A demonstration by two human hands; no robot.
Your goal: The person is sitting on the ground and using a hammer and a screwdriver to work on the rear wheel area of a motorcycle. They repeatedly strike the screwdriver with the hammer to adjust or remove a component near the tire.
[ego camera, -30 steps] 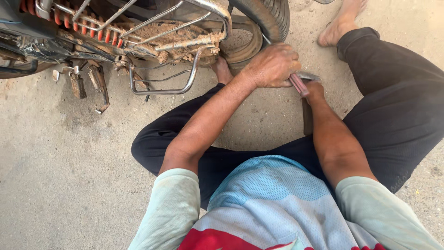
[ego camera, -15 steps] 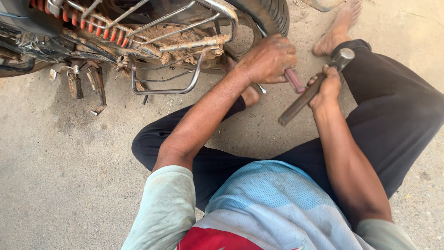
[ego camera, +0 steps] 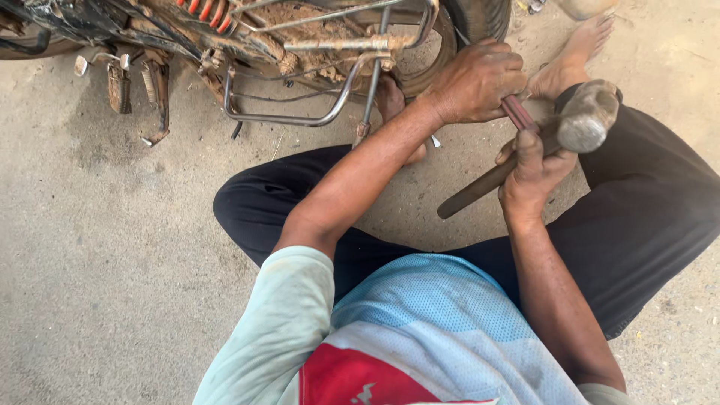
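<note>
Item: slim reddish-brown metal rod, chisel- or punch-like (ego camera: 517,114), projecting down and to the right out of the left hand (ego camera: 476,81); its far end is hidden behind the knuckles, close beside the dark rubber rear tyre (ego camera: 480,16) of a mud-caked motorcycle. Left hand: fist closed tight around the rod's upper length. Right hand (ego camera: 534,169): fingers wrapped firmly about the dark wooden handle of a steel-headed hammer (ego camera: 586,118), just below and right of the rod's free end. Relation: the rod's long axis runs diagonally from the tyre toward the seated person; the hammer's blunt grey face stands up and to the right of the rod's exposed end, near but apart from it; the right hand is the nearer to that end. Surroundings: chromed tubular guard frame (ego camera: 300,118), red coil spring (ego camera: 202,9), rusted footrests (ego camera: 120,82), black trousers (ego camera: 645,202), bare foot (ego camera: 574,56), pale dusty concrete ground (ego camera: 97,247).
</note>
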